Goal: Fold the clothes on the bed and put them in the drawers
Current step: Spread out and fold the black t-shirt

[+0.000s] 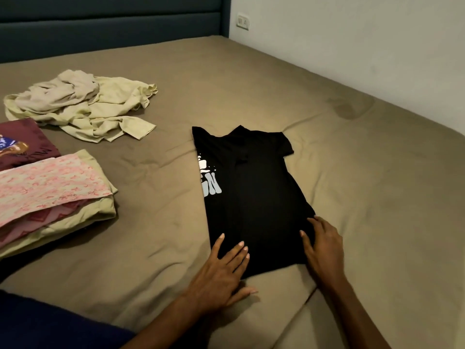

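Observation:
A black t-shirt (254, 187) with a white print lies on the bed (352, 172), folded lengthwise into a narrow strip with its collar pointing away from me. My left hand (224, 270) rests flat on the shirt's near left corner, fingers straight. My right hand (322, 245) lies flat on the near right edge of the shirt. An unfolded heap of pale green and beige clothes (83, 104) sits at the far left of the bed. No drawers are in view.
A stack of folded clothes (57, 192), pink-patterned on top, lies at the left edge beside a maroon printed shirt (27, 142). A dark blue headboard (113, 23) stands at the back. A white wall (352, 46) with a socket (243, 21) runs along the right side.

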Tool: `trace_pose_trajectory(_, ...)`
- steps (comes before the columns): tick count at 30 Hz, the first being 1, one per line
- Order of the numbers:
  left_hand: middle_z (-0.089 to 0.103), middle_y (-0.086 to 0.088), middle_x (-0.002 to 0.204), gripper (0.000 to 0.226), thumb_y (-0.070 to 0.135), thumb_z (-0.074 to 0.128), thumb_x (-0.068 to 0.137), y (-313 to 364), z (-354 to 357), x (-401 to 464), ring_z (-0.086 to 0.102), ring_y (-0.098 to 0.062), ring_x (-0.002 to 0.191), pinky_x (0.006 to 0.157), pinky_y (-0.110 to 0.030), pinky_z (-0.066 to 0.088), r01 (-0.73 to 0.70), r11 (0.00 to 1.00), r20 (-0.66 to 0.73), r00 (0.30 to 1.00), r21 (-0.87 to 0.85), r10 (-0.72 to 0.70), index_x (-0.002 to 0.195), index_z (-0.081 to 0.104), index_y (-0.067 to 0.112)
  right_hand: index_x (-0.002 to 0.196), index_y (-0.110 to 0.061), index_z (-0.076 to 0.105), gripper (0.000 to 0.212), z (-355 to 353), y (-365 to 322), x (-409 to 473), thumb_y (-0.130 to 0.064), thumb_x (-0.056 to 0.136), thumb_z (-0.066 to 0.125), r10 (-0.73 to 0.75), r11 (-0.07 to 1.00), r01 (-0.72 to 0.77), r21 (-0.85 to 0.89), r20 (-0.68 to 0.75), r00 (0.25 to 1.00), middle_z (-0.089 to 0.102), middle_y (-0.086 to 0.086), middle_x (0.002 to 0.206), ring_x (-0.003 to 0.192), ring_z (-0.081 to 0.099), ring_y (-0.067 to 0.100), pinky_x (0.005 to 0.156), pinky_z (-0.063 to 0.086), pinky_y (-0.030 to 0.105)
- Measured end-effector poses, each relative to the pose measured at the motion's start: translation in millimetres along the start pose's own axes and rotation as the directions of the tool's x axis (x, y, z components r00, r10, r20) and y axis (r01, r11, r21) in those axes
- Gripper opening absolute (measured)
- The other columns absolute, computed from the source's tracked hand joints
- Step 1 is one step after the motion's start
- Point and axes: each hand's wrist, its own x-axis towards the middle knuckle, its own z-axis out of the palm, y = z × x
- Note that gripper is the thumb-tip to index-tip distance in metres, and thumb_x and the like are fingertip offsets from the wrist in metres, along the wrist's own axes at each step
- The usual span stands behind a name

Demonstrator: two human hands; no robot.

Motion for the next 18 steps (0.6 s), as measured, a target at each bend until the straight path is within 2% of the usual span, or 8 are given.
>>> trace_pose_trajectory(3,0.077,0.007,0.091,0.043,0.051,0.047,0.104,13.0,-10.2,20.5,0.071,-0.009,0.09,0.1,-0.045,0.05,0.017,0.988,-0.201,0.978,-0.151,-0.048,0.095,0.08,0.024,0.129,-0.01,0.064,0.041,-10.2,29.3,17.5,-0.035,0.096,0.063,0.206,0.978,-0.206,0.021,-0.007,0.979,0.065,0.015,0.124,0.112,0.059,0.036,0.094,0.049,0.046)
trace_pose_trajectory(6,0.07,0.011,0.073,0.034,0.048,0.054,0.102,36.3,-14.9,59.8,0.063,-0.004,0.066,0.07,-0.035,0.054,0.225,0.85,-0.117,0.942,-0.477,-0.315,0.087,0.074,0.026,0.116,-0.005,0.07,0.037,-18.5,42.8,39.4,-0.025,0.087,0.078,0.4,0.889,-0.432,0.148,0.205,0.893,0.07,0.018,0.11,0.094,0.067,0.034,0.081,0.055,0.039)
trace_pose_trajectory(7,0.071,0.01,0.074,0.034,0.052,0.055,0.1,44.2,-17.4,76.6,0.065,-0.004,0.067,0.066,-0.036,0.055,0.333,0.722,-0.014,0.904,-0.607,-0.428,0.089,0.074,0.026,0.106,-0.004,0.072,0.026,-20.6,41.6,45.9,-0.016,0.084,0.08,0.433,0.818,-0.505,0.275,0.282,0.856,0.073,0.018,0.101,0.085,0.069,0.031,0.073,0.056,0.036)
trace_pose_trajectory(9,0.074,0.005,0.077,0.036,0.058,0.062,0.094,56.4,-23.8,115.4,0.071,-0.009,0.07,0.067,-0.042,0.061,0.5,0.287,0.261,0.765,-0.818,-0.589,0.093,0.074,0.024,0.087,0.0,0.071,0.01,-26.4,33.1,52.9,0.004,0.081,0.078,0.37,0.659,-0.548,0.515,0.412,0.833,0.075,0.017,0.079,0.07,0.067,0.029,0.056,0.053,0.029)
trace_pose_trajectory(11,0.076,-0.006,0.084,0.037,0.057,0.068,0.091,57.9,-28.3,155.0,0.075,-0.022,0.075,0.068,-0.047,0.064,0.554,-0.21,0.558,0.591,-0.806,-0.582,0.092,0.072,0.02,0.088,0.0,0.073,0.012,-36.8,23.4,54.9,0.007,0.081,0.078,0.169,0.578,-0.477,0.662,0.474,0.864,0.073,0.01,0.071,0.07,0.065,0.026,0.054,0.05,0.024)
trace_pose_trajectory(12,0.075,-0.01,0.085,0.04,0.058,0.068,0.09,54.2,-26.1,171.4,0.075,-0.028,0.077,0.066,-0.044,0.063,0.559,-0.359,0.652,0.513,-0.747,-0.559,0.086,0.07,0.019,0.094,0.0,0.075,0.014,-43.2,17.5,55.1,0.001,0.081,0.081,0.05,0.568,-0.449,0.69,0.516,0.855,0.074,0.01,0.076,0.072,0.066,0.026,0.058,0.05,0.023)
trace_pose_trajectory(15,0.058,-0.003,0.065,0.048,0.046,0.069,0.093,36.0,-9.2,198.2,0.06,-0.022,0.066,0.064,-0.034,0.047,0.677,-0.341,0.672,0.309,-0.653,-0.673,0.058,0.053,0.018,0.106,0.0,0.077,0.042,-43.7,13.2,77.1,-0.028,0.076,0.087,-0.093,0.481,-0.433,0.763,0.535,0.84,0.076,0.022,0.1,0.089,0.072,0.027,0.075,0.055,0.03)
trace_pose_trajectory(18,0.05,-0.001,0.057,0.044,0.023,0.067,0.095,21.8,7.4,198.9,0.051,-0.016,0.055,0.054,-0.03,0.042,0.752,-0.274,0.638,0.242,-0.6,-0.731,0.054,0.052,0.017,0.128,0.0,0.067,0.037,-8.9,14.3,129.4,-0.015,0.095,0.068,0.035,0.234,-0.5,0.834,0.507,0.861,0.07,0.022,0.127,0.12,0.066,0.031,0.097,0.052,0.034)
